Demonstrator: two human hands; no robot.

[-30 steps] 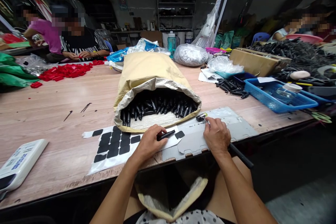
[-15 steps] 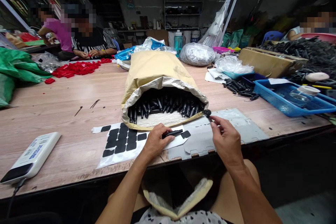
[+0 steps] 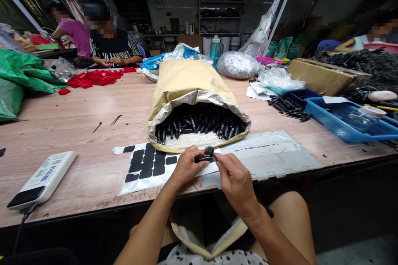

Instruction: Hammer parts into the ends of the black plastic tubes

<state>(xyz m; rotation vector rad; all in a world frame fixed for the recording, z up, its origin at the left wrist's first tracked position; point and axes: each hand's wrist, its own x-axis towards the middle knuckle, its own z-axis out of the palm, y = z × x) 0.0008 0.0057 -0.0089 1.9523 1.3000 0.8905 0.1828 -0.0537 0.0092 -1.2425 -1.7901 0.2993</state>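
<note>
My left hand [image 3: 187, 166] is closed around a slim black pen-like tube [image 3: 203, 159] above the table's front edge. In my right hand [image 3: 234, 178], thumb and fingers pinch a small black piece with a round, flat head [image 3: 209, 150]. That head is at the tube, between my two hands; whether they touch I cannot tell. Beneath my left hand lies a white sheet with black square stickers [image 3: 146, 161]. Just beyond, the tan woven sack [image 3: 192, 76] lies with its mouth towards me, full of black tubes [image 3: 192, 122].
A grey board [image 3: 276, 153] lies at the right front. A blue basket [image 3: 342, 128] and loose black parts [image 3: 287, 107] are farther right. On the left are a white power bank [image 3: 43, 180] with a cable and red pieces [image 3: 96, 78]. Other people sit across the table.
My right hand has moved left, bringing the round-headed piece from beside the sack's mouth to the tube in my left hand. My left hand keeps its hold. The whole view has shifted slightly.
</note>
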